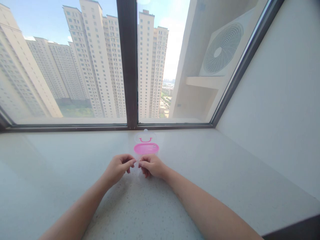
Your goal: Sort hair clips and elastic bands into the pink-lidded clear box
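Observation:
My left hand (123,166) and my right hand (150,165) are close together over the pale speckled sill, thumbs and index fingers pinched toward each other. Something tiny and pale may be between the fingertips, too small to make out. Just beyond the hands lies a small oval pink case (145,148), with a small detail at its right end. Behind it is a clear lid (145,137) with a pink curved handle shape on it.
The speckled sill (62,166) runs up to a dark window frame (131,66). A white wall (282,100) rises on the right. Tall buildings and an outdoor fan unit (222,50) show through the glass. A dark edge is at the lower right.

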Demonstrator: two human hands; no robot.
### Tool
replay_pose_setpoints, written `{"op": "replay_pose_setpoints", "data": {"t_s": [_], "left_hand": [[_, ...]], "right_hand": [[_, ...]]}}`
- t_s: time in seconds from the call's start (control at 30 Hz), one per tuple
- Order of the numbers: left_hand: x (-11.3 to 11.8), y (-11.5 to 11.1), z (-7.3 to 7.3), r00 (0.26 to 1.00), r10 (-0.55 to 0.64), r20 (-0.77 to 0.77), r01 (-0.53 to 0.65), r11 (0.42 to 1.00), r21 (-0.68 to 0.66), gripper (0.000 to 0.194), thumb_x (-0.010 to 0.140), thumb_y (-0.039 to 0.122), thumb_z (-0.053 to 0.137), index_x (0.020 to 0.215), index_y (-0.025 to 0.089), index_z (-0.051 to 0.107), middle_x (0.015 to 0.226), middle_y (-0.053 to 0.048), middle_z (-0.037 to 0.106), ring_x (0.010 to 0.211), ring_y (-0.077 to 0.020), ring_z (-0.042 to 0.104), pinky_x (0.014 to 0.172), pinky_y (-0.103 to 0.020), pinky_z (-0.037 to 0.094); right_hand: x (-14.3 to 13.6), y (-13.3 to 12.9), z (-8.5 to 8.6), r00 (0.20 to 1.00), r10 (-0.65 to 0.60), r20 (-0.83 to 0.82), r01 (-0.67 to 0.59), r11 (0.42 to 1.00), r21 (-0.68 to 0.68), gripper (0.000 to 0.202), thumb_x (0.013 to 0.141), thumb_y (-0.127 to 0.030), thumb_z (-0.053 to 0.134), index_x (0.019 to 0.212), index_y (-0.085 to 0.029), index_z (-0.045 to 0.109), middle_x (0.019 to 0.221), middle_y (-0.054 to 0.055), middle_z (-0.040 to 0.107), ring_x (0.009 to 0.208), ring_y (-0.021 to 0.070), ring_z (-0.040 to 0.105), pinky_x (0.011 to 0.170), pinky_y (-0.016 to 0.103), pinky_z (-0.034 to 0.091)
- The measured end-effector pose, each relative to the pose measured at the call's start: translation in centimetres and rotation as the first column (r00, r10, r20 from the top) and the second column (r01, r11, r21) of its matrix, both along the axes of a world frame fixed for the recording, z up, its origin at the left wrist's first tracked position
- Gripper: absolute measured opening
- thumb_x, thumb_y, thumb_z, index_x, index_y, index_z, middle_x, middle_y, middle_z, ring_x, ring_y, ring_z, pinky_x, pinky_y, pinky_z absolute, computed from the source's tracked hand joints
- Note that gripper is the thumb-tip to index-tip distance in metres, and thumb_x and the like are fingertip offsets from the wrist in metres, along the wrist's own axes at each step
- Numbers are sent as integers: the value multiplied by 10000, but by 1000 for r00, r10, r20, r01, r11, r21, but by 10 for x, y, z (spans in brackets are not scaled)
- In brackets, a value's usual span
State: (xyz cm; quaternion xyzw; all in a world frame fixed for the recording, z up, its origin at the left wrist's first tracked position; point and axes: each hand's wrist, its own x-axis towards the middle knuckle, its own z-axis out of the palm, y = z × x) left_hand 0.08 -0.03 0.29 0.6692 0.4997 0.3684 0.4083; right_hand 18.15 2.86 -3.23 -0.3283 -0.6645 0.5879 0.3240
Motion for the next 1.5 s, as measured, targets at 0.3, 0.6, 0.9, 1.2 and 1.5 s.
{"op": "replay_pose_setpoints", "data": {"t_s": [0.3,0.6,0.9,1.2,1.5], "left_hand": [[1,0,0,1000,-8,9,7,1000,11,254,784,368,568,728,129,637,620,-13,597,504,-110,504,469,-212,360],[2,-1,3,1000,-2,-3,2,1000,14,250,784,365,568,721,133,635,616,-10,594,507,-110,501,478,-216,361],[1,-2,3,1000,-1,-9,1,1000,13,256,782,372,565,721,133,635,626,-12,598,515,-112,512,482,-214,370],[2,-2,5,1000,6,-7,-6,1000,16,268,764,393,567,710,142,641,616,-15,604,508,-120,509,479,-217,371],[2,-1,3,1000,6,2,-6,1000,18,257,761,377,562,702,139,636,610,-12,601,496,-114,501,468,-213,359]], "right_hand": [[1,1,1,1000,-3,-7,3,1000,-8,94,775,-190,495,719,-146,556,473,-52,516,339,74,469,327,165,344],[1,0,0,1000,3,-7,-3,1000,-9,97,777,-201,499,717,-147,553,476,-50,518,338,75,470,328,168,348],[2,1,0,1000,2,0,-2,1000,-5,99,775,-207,499,722,-145,556,477,-45,521,341,80,472,330,171,346],[2,1,0,1000,8,28,-8,1000,-6,98,786,-205,488,732,-148,547,486,-52,516,354,67,470,355,163,348],[2,-1,4,1000,-7,20,7,1000,-23,95,776,-188,488,708,-145,540,476,-54,506,346,66,460,346,164,353]]}}
